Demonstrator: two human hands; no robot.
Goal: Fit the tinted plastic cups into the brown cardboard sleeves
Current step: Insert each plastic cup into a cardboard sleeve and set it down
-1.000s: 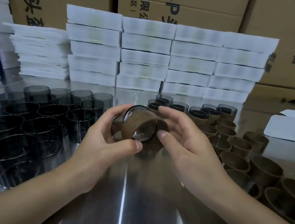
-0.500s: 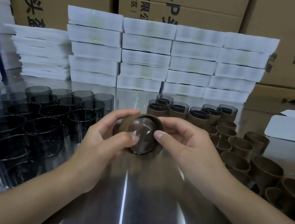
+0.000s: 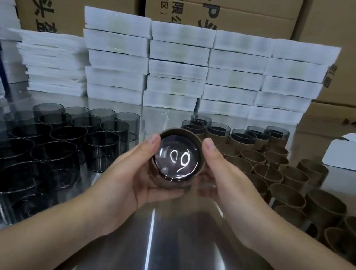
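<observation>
The left hand (image 3: 139, 175) and right hand (image 3: 223, 181) curl round one brown sleeve (image 3: 182, 131) above the surface (image 3: 152, 249), mid-scene, with a tinted cup (image 3: 176, 158) inside (glossy base facing the camera). Fitting looks nearly done; next probably comes a flush press, then setting it down.

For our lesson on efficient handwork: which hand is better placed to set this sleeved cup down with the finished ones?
Probably the right hand: the finished row stands beyond the sleeved cup and to its right, on that hand's side. The left hand would have to reach across.
</observation>
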